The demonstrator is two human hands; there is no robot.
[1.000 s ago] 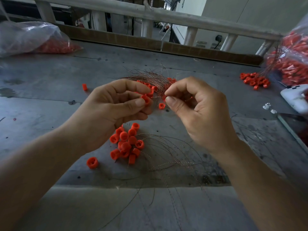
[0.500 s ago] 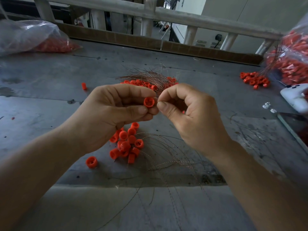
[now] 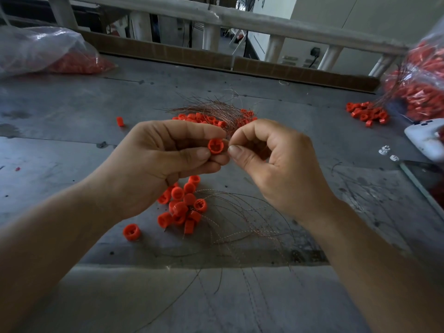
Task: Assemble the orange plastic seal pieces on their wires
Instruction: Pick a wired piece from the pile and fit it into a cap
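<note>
seal piece (image 3: 215, 146) turned open-face up, right hand (image 3: 276, 164) closed in, perhaps touching it

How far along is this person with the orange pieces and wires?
Likely done: wired seals heaped beyond the hands. In hand: the left hand pinches one orange seal piece; the right hand seems to pinch a wire against it. Left: the near cluster with loose wires.

Single view: head-worn, wide-angle (railing (image 3: 240, 19) bows toward the frame edges). Faces forward and down over the grey table (image 3: 72, 111), far edge along the top. Forearms enter from both lower corners. Left hand (image 3: 156, 164) and right hand (image 3: 278, 169) sit near, at frame centre, close enough to resolve ribs inside the orange seal piece (image 3: 215, 146).
</note>
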